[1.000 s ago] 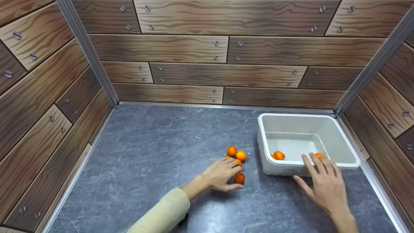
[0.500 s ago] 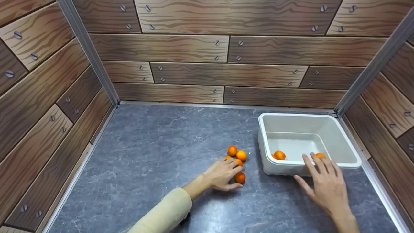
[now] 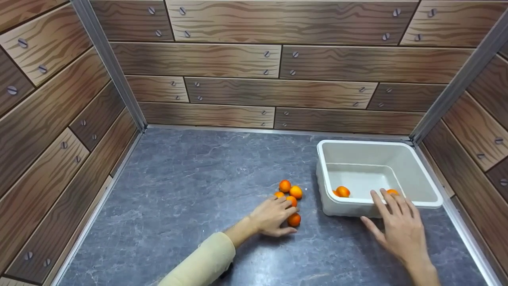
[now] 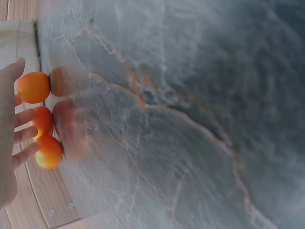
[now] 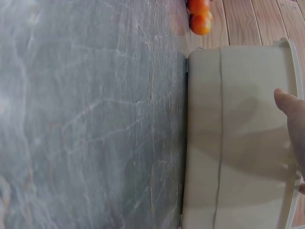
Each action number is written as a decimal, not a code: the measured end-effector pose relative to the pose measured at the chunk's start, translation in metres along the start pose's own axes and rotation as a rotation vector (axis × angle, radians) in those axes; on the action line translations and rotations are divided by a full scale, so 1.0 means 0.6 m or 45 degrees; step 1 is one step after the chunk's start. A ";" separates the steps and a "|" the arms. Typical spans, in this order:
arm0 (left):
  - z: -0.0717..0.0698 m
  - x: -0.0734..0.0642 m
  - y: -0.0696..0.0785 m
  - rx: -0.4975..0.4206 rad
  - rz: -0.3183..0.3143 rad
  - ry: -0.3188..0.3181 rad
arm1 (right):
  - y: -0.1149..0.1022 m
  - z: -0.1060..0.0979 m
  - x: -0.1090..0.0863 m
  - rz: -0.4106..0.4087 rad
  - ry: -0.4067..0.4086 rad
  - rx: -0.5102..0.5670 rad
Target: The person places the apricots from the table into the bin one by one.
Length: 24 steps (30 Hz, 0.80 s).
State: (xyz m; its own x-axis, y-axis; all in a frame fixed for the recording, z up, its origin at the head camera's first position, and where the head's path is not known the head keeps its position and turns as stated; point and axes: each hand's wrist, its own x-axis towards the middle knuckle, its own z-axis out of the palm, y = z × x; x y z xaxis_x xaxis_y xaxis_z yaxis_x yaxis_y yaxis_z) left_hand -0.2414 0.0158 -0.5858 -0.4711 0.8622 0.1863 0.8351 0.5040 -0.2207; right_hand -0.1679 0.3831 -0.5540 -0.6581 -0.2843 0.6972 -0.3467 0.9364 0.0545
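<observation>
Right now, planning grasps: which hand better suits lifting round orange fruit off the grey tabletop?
Probably the left hand, at the fruit; the right hand is at the white rectangular bin.

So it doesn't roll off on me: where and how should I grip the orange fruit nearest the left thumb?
Probably from above with the left hand, pinching the near fruit left and right at its widest. It is round; the next fruit lies just beyond its far side, while its right side faces the white bin across a gap.
</observation>
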 end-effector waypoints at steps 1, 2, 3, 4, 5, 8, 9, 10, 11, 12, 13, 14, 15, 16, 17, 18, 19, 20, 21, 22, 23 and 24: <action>0.000 0.000 0.001 0.004 0.000 -0.011 | 0.000 -0.001 -0.001 0.002 -0.010 -0.005; 0.000 0.000 0.001 0.009 0.001 -0.022 | 0.000 -0.001 -0.001 0.004 -0.021 -0.009; -0.001 0.000 0.002 0.011 0.005 -0.032 | 0.000 -0.001 -0.002 0.006 -0.030 -0.012; 0.000 0.000 0.003 0.019 0.009 -0.038 | 0.000 -0.001 -0.002 0.008 -0.037 -0.014; 0.000 0.001 0.004 0.026 0.014 -0.043 | 0.001 0.000 -0.003 0.008 -0.041 -0.017; 0.002 0.002 0.006 0.042 0.026 -0.041 | 0.003 0.001 -0.004 0.008 -0.048 -0.022; 0.002 0.002 0.006 0.044 0.029 -0.039 | 0.004 0.002 -0.004 0.007 -0.048 -0.023; 0.003 0.003 0.007 0.051 0.031 -0.036 | 0.004 0.002 -0.004 0.005 -0.050 -0.022; 0.003 0.003 0.007 0.053 0.032 -0.036 | 0.005 0.002 -0.004 0.004 -0.051 -0.023; 0.003 0.003 0.008 0.055 0.033 -0.035 | 0.005 0.002 -0.004 0.004 -0.053 -0.022; 0.004 0.003 0.008 0.055 0.035 -0.035 | 0.004 0.002 -0.004 0.004 -0.062 -0.026; 0.004 0.002 0.008 0.055 0.037 -0.036 | 0.004 0.001 -0.004 0.005 -0.061 -0.022; 0.004 0.002 0.008 0.052 0.039 -0.038 | 0.003 0.001 -0.004 0.004 -0.056 -0.019; 0.004 0.002 0.008 0.046 0.040 -0.040 | 0.002 0.001 -0.003 0.004 -0.049 -0.018; 0.004 0.001 0.008 0.043 0.040 -0.042 | 0.002 0.001 -0.002 0.004 -0.039 -0.016; 0.004 0.001 0.008 0.041 0.040 -0.046 | 0.001 0.001 -0.002 0.003 -0.025 -0.012; 0.004 0.000 0.008 0.037 0.040 -0.050 | 0.001 0.001 -0.001 0.002 -0.010 -0.006; 0.004 0.000 0.009 0.033 0.039 -0.053 | 0.000 0.001 0.000 0.001 0.002 -0.001; 0.005 0.000 0.009 0.032 0.036 -0.058 | 0.000 0.001 0.000 -0.001 0.012 -0.001; 0.005 -0.001 0.009 0.034 0.034 -0.061 | 0.000 0.002 0.001 -0.002 0.020 0.002; 0.005 -0.001 0.010 0.038 0.030 -0.064 | 0.000 0.002 0.001 -0.003 0.025 0.003; 0.006 -0.001 0.010 0.041 0.028 -0.065 | 0.000 0.002 0.001 -0.004 0.020 0.003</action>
State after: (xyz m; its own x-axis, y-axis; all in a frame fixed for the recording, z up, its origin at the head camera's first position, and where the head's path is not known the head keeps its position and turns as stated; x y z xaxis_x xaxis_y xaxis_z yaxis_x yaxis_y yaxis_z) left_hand -0.2372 0.0187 -0.5906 -0.4672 0.8742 0.1321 0.8362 0.4855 -0.2552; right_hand -0.1690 0.3828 -0.5543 -0.6464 -0.2837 0.7083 -0.3502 0.9350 0.0549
